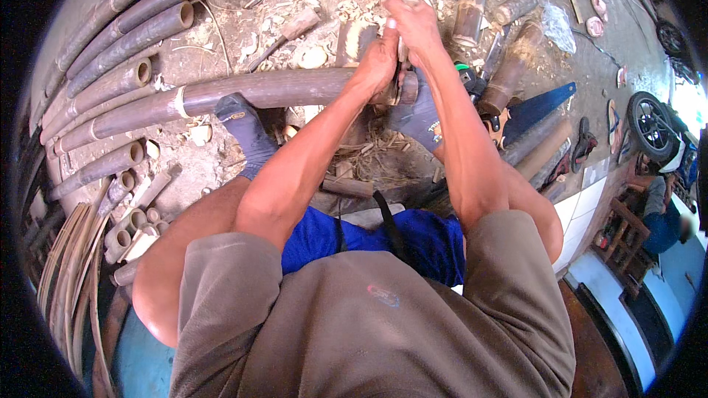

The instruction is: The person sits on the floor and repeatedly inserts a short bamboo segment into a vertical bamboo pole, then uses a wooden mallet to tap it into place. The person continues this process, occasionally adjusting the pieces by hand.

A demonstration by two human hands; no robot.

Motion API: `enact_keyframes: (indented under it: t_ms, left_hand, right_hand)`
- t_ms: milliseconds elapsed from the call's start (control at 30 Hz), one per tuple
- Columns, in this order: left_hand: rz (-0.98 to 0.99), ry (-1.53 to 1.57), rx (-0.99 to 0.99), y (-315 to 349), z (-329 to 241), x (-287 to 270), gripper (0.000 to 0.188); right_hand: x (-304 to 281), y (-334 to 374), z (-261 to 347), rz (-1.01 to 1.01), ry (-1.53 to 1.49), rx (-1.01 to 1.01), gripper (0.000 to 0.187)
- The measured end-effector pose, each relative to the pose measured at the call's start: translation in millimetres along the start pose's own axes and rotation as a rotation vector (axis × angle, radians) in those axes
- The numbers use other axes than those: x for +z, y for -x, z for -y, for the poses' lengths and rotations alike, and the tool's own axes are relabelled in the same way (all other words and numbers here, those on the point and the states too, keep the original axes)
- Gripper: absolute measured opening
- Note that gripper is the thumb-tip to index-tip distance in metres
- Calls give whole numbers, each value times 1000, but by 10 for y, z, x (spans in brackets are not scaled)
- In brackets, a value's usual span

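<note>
1. The place looks like a rough bamboo workshop, with work done low over a dusty grey-brown floor (210,18).
2. Dark brown, hollow, round bamboo poles (151,26) lie in rows at the left; a long brown bamboo pole with pale rings (258,90) crosses the middle.
3. Pale, curled wood shavings (313,57) litter the floor among short cut pieces.
4. A handsaw with a blue steel blade and light wooden handle (542,107) lies at the right.
5. Long, thin, tan split strips (66,269) are bundled at lower left.
6. Square white floor tiles (579,206) and a black-wheeled motorcycle (653,127) stand nearby, before bright daylight.
</note>
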State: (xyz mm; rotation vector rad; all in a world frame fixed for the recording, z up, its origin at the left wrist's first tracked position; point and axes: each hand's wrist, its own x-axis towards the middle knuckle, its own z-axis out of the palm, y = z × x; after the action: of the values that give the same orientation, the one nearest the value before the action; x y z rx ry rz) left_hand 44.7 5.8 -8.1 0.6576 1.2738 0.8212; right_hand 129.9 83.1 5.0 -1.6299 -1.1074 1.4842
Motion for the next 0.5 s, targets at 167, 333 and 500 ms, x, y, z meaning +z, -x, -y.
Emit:
enact_keyframes:
  t_ms: [167,333,500]
  left_hand:
    - [181,-345,90,-98,110,36,99]
    - [483,-473,0,-48,21,84,92]
    - [338,-604,88,-119,-282,9,93]
  right_hand:
    - [-222,291,-65,-304,-166,-140,23]
    - [-440,553,-499,-528,-355,-126,26]
    - [-668,520,-413,-398,-812,-186,59]
